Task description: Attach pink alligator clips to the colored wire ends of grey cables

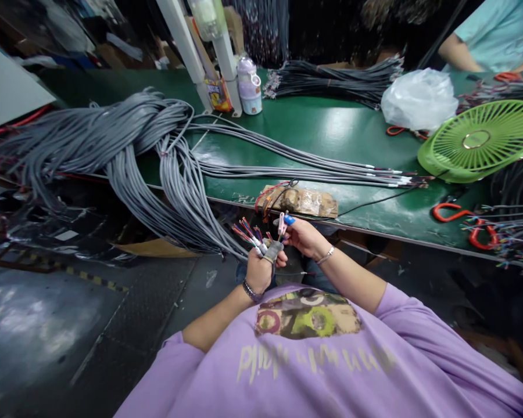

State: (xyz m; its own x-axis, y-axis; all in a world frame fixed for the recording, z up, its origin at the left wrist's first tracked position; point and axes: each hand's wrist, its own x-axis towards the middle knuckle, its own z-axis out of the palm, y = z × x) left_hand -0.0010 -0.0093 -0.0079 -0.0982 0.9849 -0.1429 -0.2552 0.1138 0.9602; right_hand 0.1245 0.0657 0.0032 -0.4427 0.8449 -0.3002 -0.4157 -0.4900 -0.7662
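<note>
My left hand (261, 268) is closed around the ends of several grey cables (218, 229). Thin coloured wires (245, 230) fan out above its fingers, and a grey wrapping covers part of the thumb. Close beside it, my right hand (305, 238) pinches a small pale pink-and-white piece (282, 223) at the wire ends; its exact kind is too small to tell. Something blue (289, 220) sits at the right fingertips, perhaps a finger cover. Just beyond both hands, a taped brown block (309, 201) lies at the bench edge with red and black leads.
A large heap of grey cable (126, 125) drapes over the green bench (348, 130) at left. Farther back stand a lilac bottle (250, 87) and a dark cable bundle (331, 82). A green fan (477, 141), plastic bag (419, 100) and red-handled tool (483, 234) lie right, near another person's arm (458, 53).
</note>
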